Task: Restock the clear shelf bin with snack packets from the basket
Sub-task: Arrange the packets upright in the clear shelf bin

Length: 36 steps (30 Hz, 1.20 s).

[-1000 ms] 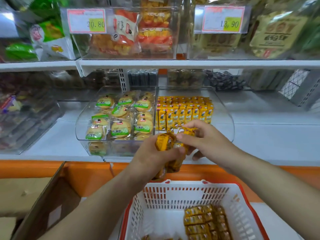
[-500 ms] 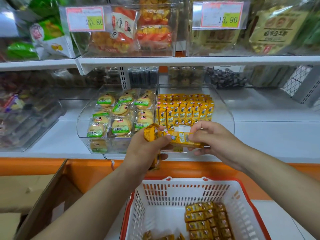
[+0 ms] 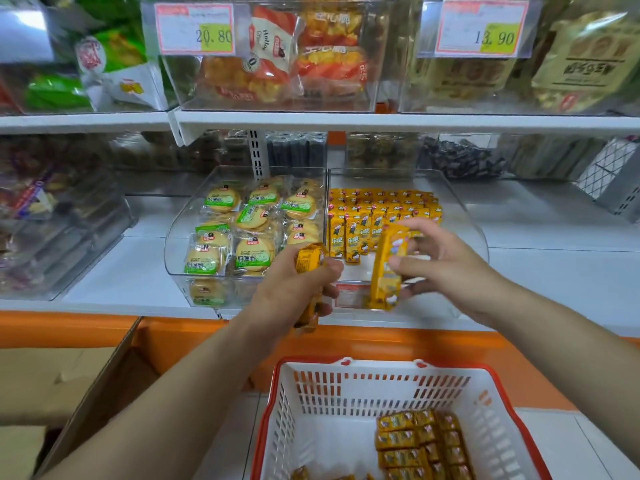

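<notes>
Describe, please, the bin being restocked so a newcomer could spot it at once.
Look at the lower white shelf above the red-rimmed basket. Two clear bins sit side by side there; the right bin holds upright yellow packets, the left bin round green-labelled biscuits.

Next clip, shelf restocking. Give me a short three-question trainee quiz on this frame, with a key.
1. True or false: the right hand holds one yellow packet upright in front of the clear bin.
2. What fills the neighbouring bin on the left? A) round biscuits with green labels B) drink bottles C) loose sweets
3. Fill in: the left hand grips a bundle of packets; more lie in the white, red-rimmed ___.

Key: 1 true; 2 A; 3 basket.
</notes>
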Motion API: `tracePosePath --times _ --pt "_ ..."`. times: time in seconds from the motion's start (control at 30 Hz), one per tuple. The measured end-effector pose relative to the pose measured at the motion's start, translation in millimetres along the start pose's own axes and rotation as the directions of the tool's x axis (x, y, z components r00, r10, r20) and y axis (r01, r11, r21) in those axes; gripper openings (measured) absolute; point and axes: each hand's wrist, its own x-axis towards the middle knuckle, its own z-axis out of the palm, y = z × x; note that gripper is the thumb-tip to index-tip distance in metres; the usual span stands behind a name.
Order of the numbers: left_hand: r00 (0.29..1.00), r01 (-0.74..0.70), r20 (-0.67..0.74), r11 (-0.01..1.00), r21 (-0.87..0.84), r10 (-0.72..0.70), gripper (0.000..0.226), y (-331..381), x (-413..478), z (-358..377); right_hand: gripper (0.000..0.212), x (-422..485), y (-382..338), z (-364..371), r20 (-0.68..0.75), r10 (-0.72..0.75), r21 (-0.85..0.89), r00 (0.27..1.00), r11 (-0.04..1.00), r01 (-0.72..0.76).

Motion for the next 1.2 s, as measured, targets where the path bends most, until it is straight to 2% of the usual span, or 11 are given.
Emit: tracePosePath --times 0.1,0.17,0.3,0.5,0.7,0.87,0.93,1.0,1.07,1.13,1.2 --pt "1.000 -0.017 0.014 0.999 0.033 0.017 0.023 0 2 -12 0.043 35 9 -18 -0.195 -0.061 -0.237 0.979 0.971 0.013" --pt "0.999 -0.032 0.017 0.997 0.063 0.031 0.019 -1 3 -19 0.044 62 17 -26 -0.236 -0.098 -0.395 0.967 0.919 -0.004" --pt "0.998 -0.070 0.015 0.989 0.129 0.068 0.011 -6 7 -29 0.044 111 35 -27 -0.265 -0.106 -0.520 0.958 0.853 -0.050" --pt "0.996 -0.091 0.013 0.988 0.122 0.090 0.030 -11 14 -32 0.042 151 53 -11 -0.222 -0.129 -0.688 0.966 0.723 -0.062" --pt "0.991 -0.060 -0.114 0.997 0.049 0.065 0.014 -17 23 -35 0.044 164 63 -1 -0.216 -0.112 -0.741 0.970 0.665 -0.088" --pt "0.979 -0.083 -0.185 0.997 -0.007 0.081 0.037 -13 21 -30 0.057 148 55 -3 -0.226 -0.051 -0.703 0.973 0.699 -0.127" --pt "0.980 -0.096 -0.175 0.995 -0.017 0.091 0.034 -11 19 -28 0.049 128 42 -2 -0.254 -0.111 -0.681 0.961 0.726 -0.096" --pt "0.982 -0.110 -0.157 0.994 -0.030 0.104 0.028 -10 17 -25 0.032 97 27 0 -0.247 -0.181 -0.571 0.952 0.821 0.007" --pt "0.986 -0.110 -0.134 0.993 -0.048 0.103 0.022 -8 15 -23 0.021 61 12 5 -0.151 -0.147 -0.403 0.977 0.912 0.075" --pt "0.992 -0.083 -0.104 0.995 -0.061 0.076 0.019 -6 11 -17 0.024 24 0 11 -0.018 -0.090 -0.250 0.996 0.965 0.082" --pt "0.996 -0.062 -0.068 0.996 -0.061 0.057 0.029 -3 5 -8 0.028 -2 -5 16 0.035 -0.063 -0.122 0.997 0.990 0.067"
